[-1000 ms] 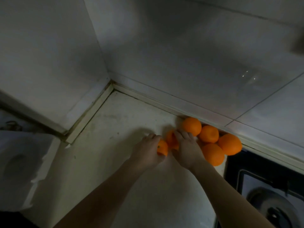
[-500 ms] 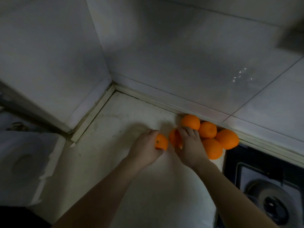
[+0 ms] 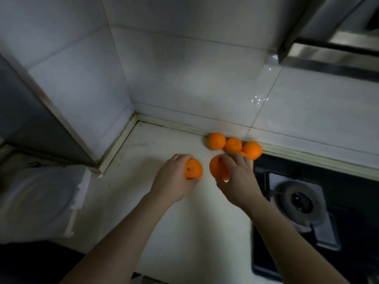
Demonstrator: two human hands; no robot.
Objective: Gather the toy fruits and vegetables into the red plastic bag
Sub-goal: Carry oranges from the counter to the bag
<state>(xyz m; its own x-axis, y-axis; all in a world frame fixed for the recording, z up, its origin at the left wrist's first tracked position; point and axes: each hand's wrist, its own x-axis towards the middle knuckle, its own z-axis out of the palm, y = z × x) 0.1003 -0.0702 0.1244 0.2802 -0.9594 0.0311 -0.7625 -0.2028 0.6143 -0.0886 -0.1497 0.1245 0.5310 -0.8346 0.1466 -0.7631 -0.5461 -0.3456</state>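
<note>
Both forearms bare, entering from the bottom edge and running up and inward toward each other. Left hand [image 3: 173,181]: back toward the camera, wrist about straight, fingers curled over the top of a toy orange [image 3: 193,169], thumb tucked under its near side, fruit held at the hand's inner edge. Right hand [image 3: 239,179]: back up, wrist angled slightly inward, fingers arched over a second toy orange [image 3: 217,167], thumb tip showing just beneath it. Hands level with each other, side by side, near but apart.
</note>
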